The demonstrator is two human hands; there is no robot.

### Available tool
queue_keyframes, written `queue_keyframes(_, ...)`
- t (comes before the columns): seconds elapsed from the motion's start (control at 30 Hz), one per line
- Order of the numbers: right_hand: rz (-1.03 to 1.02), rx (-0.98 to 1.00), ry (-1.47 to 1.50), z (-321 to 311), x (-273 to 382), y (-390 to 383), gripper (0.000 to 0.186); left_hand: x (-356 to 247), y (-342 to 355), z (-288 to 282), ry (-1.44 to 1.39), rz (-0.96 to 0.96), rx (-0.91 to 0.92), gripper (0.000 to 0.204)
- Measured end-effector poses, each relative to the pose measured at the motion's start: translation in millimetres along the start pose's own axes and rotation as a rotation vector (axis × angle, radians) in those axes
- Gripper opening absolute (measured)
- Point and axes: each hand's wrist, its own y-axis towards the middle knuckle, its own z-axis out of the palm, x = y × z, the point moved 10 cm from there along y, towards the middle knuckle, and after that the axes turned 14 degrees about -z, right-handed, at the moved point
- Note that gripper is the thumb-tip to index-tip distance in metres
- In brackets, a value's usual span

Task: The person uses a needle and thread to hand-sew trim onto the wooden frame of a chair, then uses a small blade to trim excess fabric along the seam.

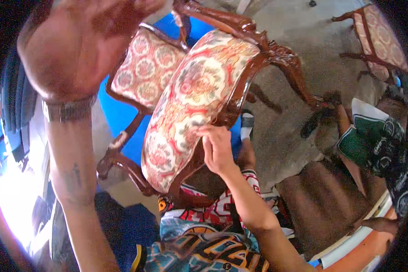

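Observation:
A carved, glossy brown chair lies tipped in front of me, its floral seat cushion (199, 88) facing up at a slant. My right hand (218, 147) is at the cushion's near right edge, beside the dark wooden seat rail (235, 102). Its fingers are curled and pinched together at the fabric's border; whatever is between them is too small to make out. My left hand (77, 54) is raised large and blurred at the upper left, away from the cushion, with a band (70, 109) on the wrist. Its fingers are smeared and partly cut off. Behind the seat shows a patterned back panel (145, 68).
A blue surface (122, 111) lies under the chair. At the right, a person in a green and black shirt (371, 140) is close by, near a brown padded piece (322, 204). Another patterned chair (381, 38) stands at the far right on the concrete floor (299, 36).

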Motion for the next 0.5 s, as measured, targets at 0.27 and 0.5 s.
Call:
queue_keyframes(0.27, 0.311, -0.196, 0.085, 18, -15, -6, 0.018, 7, 1, 4, -0.045, 0.126, 0.152, 0.059)
queue_keyframes(0.5, 0.595, -0.378, 0.327, 22, -24, -11, 0.027, 18, -3, -25, -0.185, 0.074, 0.035, 0.06)
